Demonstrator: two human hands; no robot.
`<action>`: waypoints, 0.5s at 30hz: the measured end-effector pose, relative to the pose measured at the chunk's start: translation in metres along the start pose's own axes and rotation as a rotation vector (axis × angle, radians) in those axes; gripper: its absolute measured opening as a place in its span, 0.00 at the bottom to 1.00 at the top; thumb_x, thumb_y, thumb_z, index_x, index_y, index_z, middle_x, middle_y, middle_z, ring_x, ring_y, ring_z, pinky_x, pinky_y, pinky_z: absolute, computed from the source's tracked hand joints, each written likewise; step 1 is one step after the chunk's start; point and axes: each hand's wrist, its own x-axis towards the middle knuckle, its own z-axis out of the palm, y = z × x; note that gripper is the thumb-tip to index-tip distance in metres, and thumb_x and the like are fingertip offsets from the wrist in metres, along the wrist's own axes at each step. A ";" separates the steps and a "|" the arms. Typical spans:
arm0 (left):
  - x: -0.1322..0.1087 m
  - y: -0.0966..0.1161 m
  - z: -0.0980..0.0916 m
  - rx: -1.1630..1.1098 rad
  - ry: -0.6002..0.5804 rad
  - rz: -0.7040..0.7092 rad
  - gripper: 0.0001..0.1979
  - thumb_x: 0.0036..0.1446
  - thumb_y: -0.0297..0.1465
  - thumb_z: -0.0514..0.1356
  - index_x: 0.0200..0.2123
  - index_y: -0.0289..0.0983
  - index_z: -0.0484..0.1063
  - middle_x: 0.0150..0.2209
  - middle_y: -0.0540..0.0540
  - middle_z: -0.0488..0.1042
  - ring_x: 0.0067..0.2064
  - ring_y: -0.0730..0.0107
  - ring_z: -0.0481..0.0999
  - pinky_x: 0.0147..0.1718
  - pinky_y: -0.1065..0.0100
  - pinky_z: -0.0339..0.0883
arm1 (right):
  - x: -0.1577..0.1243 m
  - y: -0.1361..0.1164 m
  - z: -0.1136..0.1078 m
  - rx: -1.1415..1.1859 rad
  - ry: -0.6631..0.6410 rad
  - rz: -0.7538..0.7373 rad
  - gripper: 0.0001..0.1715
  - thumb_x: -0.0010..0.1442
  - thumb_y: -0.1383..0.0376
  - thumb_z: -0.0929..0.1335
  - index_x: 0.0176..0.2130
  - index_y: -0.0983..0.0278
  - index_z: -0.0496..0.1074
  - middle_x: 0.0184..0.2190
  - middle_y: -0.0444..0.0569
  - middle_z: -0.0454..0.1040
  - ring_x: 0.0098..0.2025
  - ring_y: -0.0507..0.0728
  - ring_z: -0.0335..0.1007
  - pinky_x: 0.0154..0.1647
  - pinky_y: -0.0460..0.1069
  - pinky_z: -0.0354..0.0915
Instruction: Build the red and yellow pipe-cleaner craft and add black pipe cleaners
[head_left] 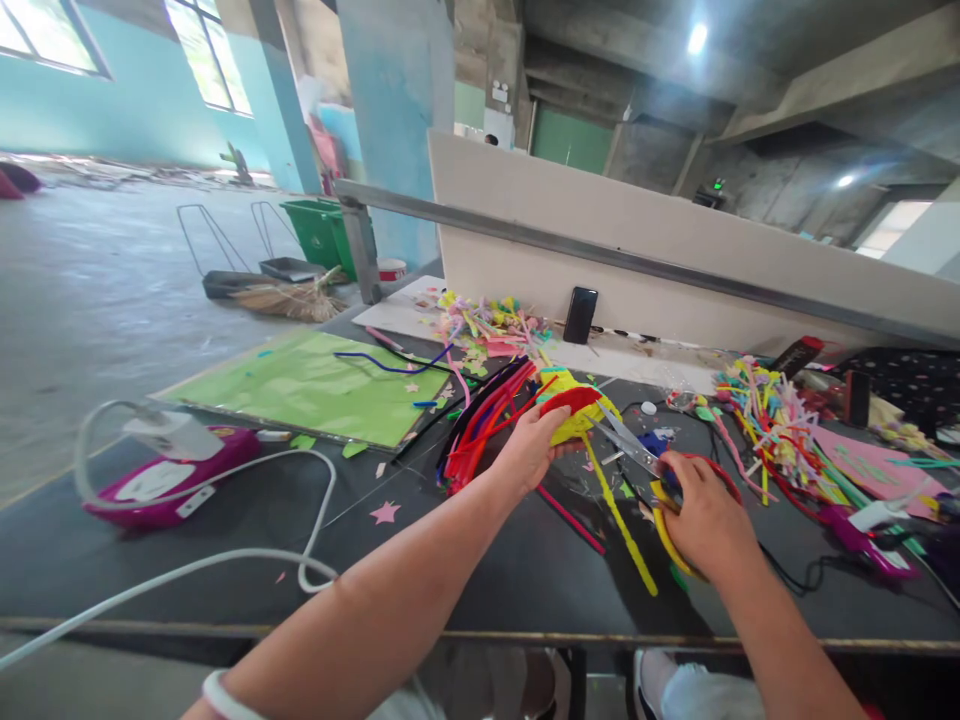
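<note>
Beside the scissors (634, 445), the yellow craft (574, 425) shows red across.

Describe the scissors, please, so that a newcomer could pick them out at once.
Find the dark table, then the person's right hand above it. The scissors are in that hand, tips pointing toward the yellow piece in the left hand. Shiny metal blades and a yellow handle loop set them apart from the fuzzy, coloured strips nearby.
</note>
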 end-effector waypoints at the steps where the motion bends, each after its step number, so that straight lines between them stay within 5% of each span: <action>1: 0.000 -0.001 0.000 -0.005 0.008 0.002 0.18 0.52 0.35 0.61 0.45 0.31 0.71 0.39 0.37 0.77 0.34 0.61 0.78 0.33 0.63 0.73 | 0.000 -0.001 0.001 0.000 -0.008 -0.010 0.24 0.50 0.66 0.67 0.48 0.56 0.63 0.45 0.48 0.67 0.42 0.59 0.68 0.39 0.51 0.60; 15: -0.005 -0.003 0.005 -0.058 -0.013 -0.015 0.25 0.55 0.48 0.56 0.44 0.32 0.72 0.40 0.37 0.77 0.41 0.58 0.78 0.36 0.62 0.74 | 0.002 -0.013 0.003 -0.023 -0.037 -0.084 0.25 0.51 0.67 0.68 0.49 0.55 0.62 0.43 0.46 0.68 0.40 0.58 0.68 0.34 0.49 0.59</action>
